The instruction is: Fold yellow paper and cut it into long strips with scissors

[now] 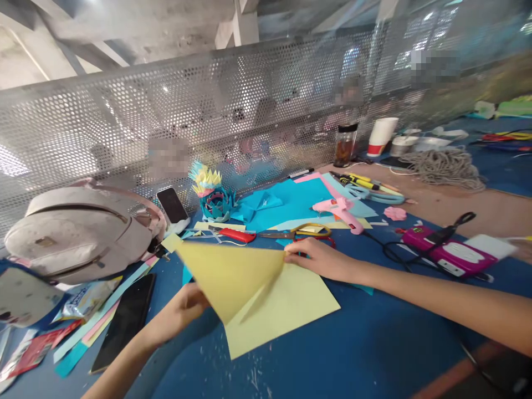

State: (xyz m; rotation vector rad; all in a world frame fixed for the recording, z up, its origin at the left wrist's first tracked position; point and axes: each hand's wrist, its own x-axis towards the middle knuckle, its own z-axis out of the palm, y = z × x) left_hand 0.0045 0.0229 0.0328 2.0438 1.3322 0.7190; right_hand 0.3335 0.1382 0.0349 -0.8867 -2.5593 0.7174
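A pale yellow paper sheet [266, 299] lies on the blue surface [374, 343], its left half folded up and over.

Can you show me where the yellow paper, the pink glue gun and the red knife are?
yellow paper [286, 305], head view, on the flat lower part of the sheet
glue gun [338, 209], head view, on its pink body
red knife [236, 235], head view, on its red handle
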